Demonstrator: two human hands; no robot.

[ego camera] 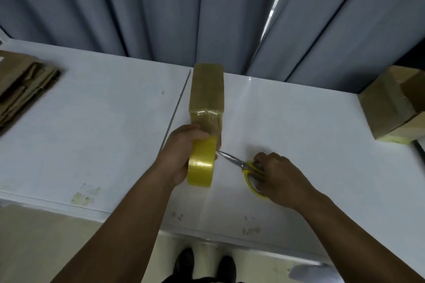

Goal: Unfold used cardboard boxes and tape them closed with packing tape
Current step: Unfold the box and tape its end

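Wide open stretch of white tabletop (103, 126) between stack of flattened brown cardboard (23, 85) far left and narrow tape-wrapped brown cardboard box (207, 89) at centre. Second open stretch right of it, bounded by assembled brown cardboard boxes (388, 108). Grey-blue pleated curtain (161, 7) closes far side. Near centre blocked: left hand (179, 156) gripping yellow tape roll (201, 163), right hand (280, 174) gripping yellow-handled scissors (248, 170).

- Soft, even indoor light; the white counter (92, 122) reads bright, and shadows on it are faint.
- Daylight blows out white through a narrow gap in the grey curtain (161, 7).
- A pale streak of glare crosses the counter's right half.
- The flattened cardboard (23, 85) at left and the box (391, 103) at right look soft and smeared.
- Wide-angle distortion bends the counter's edges.
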